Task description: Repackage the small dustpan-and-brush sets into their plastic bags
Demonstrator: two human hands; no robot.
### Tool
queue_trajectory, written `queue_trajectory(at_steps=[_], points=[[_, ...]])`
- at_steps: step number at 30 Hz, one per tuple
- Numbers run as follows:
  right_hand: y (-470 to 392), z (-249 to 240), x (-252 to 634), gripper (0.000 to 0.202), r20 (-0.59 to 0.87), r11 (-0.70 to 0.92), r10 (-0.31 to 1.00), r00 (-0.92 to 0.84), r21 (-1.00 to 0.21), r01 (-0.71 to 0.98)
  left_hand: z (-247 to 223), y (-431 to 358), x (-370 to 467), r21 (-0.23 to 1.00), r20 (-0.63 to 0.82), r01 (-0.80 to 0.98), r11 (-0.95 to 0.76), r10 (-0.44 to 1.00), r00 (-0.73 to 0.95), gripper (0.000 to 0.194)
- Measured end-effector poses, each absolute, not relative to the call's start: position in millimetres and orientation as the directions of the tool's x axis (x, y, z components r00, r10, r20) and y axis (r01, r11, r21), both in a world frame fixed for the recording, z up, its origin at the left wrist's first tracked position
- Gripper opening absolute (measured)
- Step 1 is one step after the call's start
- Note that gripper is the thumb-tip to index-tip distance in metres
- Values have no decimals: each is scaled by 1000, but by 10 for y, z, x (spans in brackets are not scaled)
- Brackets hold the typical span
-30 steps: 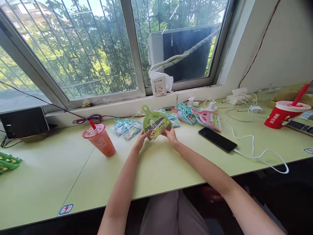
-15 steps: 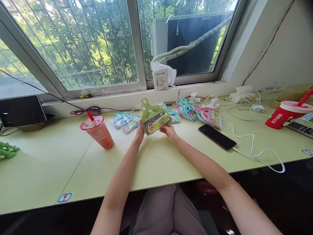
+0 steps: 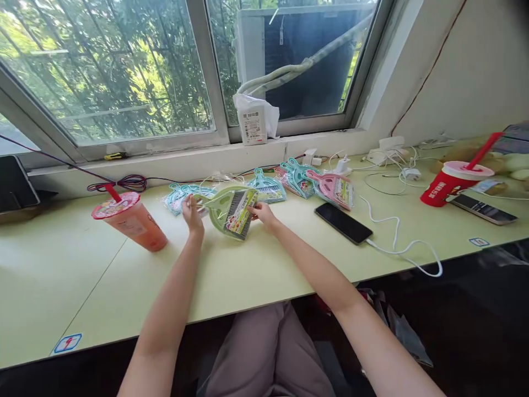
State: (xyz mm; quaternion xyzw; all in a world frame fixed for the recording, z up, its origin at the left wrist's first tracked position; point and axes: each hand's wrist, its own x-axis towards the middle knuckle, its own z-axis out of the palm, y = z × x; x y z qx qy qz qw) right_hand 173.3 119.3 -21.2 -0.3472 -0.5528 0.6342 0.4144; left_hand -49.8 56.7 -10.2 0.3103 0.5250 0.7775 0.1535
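Observation:
A green mini dustpan and brush set (image 3: 231, 212), with a printed label over grey bristles, is held above the table between both hands. At its handle end on the left, my left hand (image 3: 193, 216) is closed around the handle. My right hand (image 3: 264, 215) pinches the bristle edge on the right side. Behind it on the table lie a light blue dustpan set (image 3: 266, 186), more blue packaged sets (image 3: 176, 197) partly hidden by my left hand, a teal set (image 3: 297, 175) and a pink set (image 3: 334, 187).
A tilted pink drink cup (image 3: 136, 223) with a red straw stands left of my left forearm. Right of my hands lies a black phone (image 3: 344, 222) on a white cable (image 3: 397, 251). Farther right are a red cup (image 3: 448, 184) and another phone (image 3: 483, 209). A white box (image 3: 253, 125) sits on the windowsill.
The green set has turned so its handle points left instead of up. My left hand has moved from its side to the handle. The camera view has shifted to the right.

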Motion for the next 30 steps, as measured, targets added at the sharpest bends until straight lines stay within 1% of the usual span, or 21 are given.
queue_trajectory(at_steps=[1, 4, 6, 9, 11, 13, 15, 17, 19, 22, 24, 27, 29, 30], points=[[1227, -201, 1770, 26, 14, -47, 897, -442, -991, -127, -66, 546, -519, 912, 368, 150, -381, 602, -709, 55], [1335, -158, 1912, 23, -3, -65, 846, -534, -993, -97, 33, 488, -543, 925, 379, 243, -292, 744, -550, 61], [1401, -130, 2012, 24, -9, -77, 812, -584, -993, -91, 79, 458, -539, 927, 366, 278, -254, 776, -513, 64], [1469, -109, 2125, 27, -31, -80, 788, -615, -995, -53, 111, 431, -536, 916, 367, 328, -232, 814, -450, 61], [1471, -111, 2166, 28, -56, -76, 769, -637, -997, -3, 108, 429, -529, 925, 309, 335, -178, 864, -397, 57], [1429, -120, 2185, 28, -60, -65, 758, -649, -998, 16, 87, 439, -503, 942, 214, 324, -88, 901, -378, 51], [1356, -127, 2192, 28, -33, -46, 770, -638, -999, -5, 64, 455, -463, 951, 160, 309, -35, 906, -392, 41], [1278, -120, 2199, 28, 7, -19, 784, -620, -999, -35, 59, 464, -431, 954, 166, 299, -38, 894, -415, 34], [1222, -98, 2214, 27, 28, 0, 785, -619, -999, -45, 80, 456, -430, 960, 190, 271, -76, 885, -424, 31], [1200, -54, 2256, 27, 41, -4, 808, -587, -997, -75, 123, 421, -503, 966, 252, 176, -191, 852, -459, 29], [1220, -36, 2293, 27, 53, -16, 843, -535, -992, -125, 125, 400, -586, 962, 271, 113, -250, 809, -522, 28], [1267, -36, 2342, 29, 76, -17, 890, -450, -980, -198, 77, 388, -713, 964, 241, 69, -258, 730, -640, 27], [1295, -50, 2360, 31, 77, -22, 915, -396, -971, -239, 44, 388, -773, 962, 240, 84, -258, 667, -705, 25], [1307, -59, 2363, 32, 76, -26, 926, -370, -964, -263, 36, 388, -792, 956, 268, 120, -268, 629, -730, 24]])
